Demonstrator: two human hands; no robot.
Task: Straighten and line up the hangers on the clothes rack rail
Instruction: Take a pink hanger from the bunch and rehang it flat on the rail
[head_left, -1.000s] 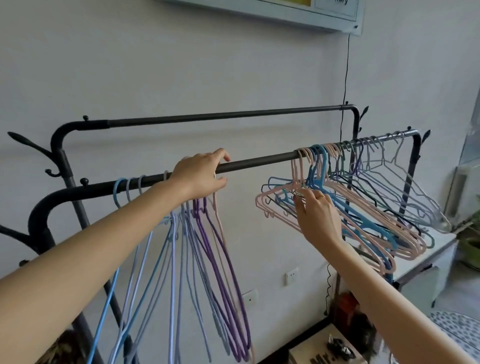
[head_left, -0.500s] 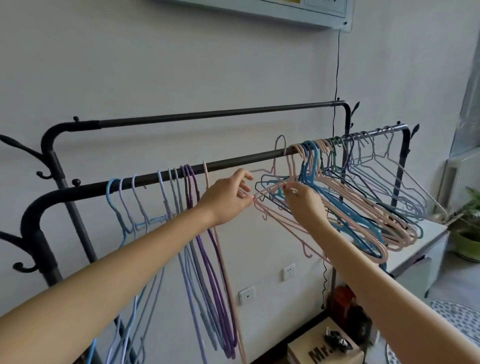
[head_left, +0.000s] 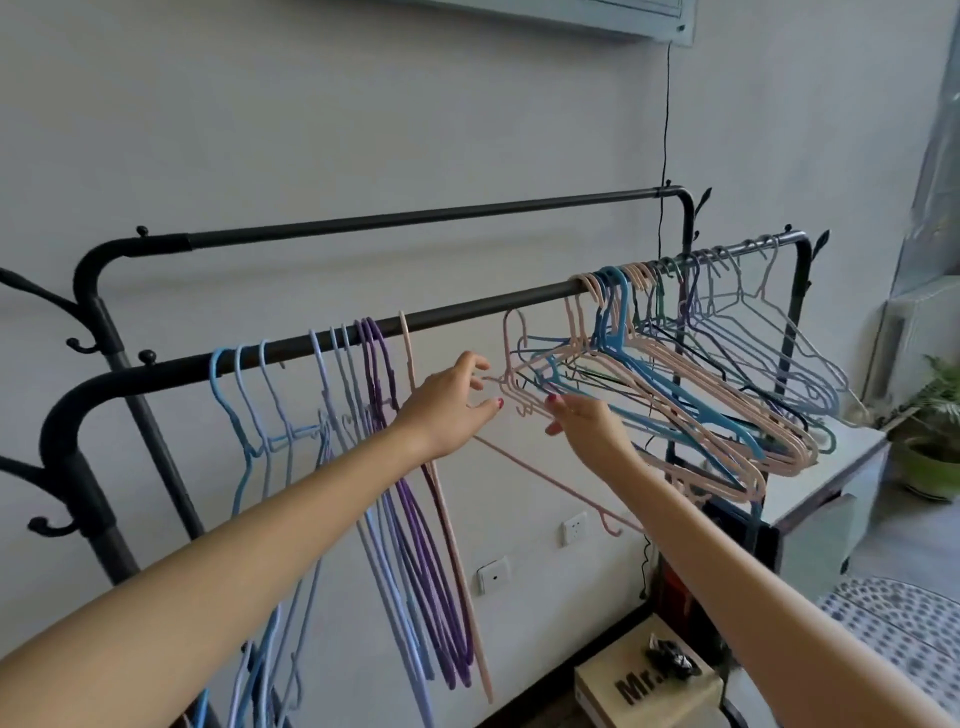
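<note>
- Pink hanger (head_left: 511, 364): off the front rail (head_left: 467, 310), hook free, beside the tangled bunch (head_left: 701, 410).
- Left hand (head_left: 447, 410): thumb and fingers pinch its shoulder.
- Right hand (head_left: 584, 428): fingers curled on the wire.
- Handling: likely light, springy, snag-prone; take it near the neck.

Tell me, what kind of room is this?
Probably a room in a home or small office: a black clothes rack full of plastic hangers against a white wall, wall sockets, and a potted plant.
</note>
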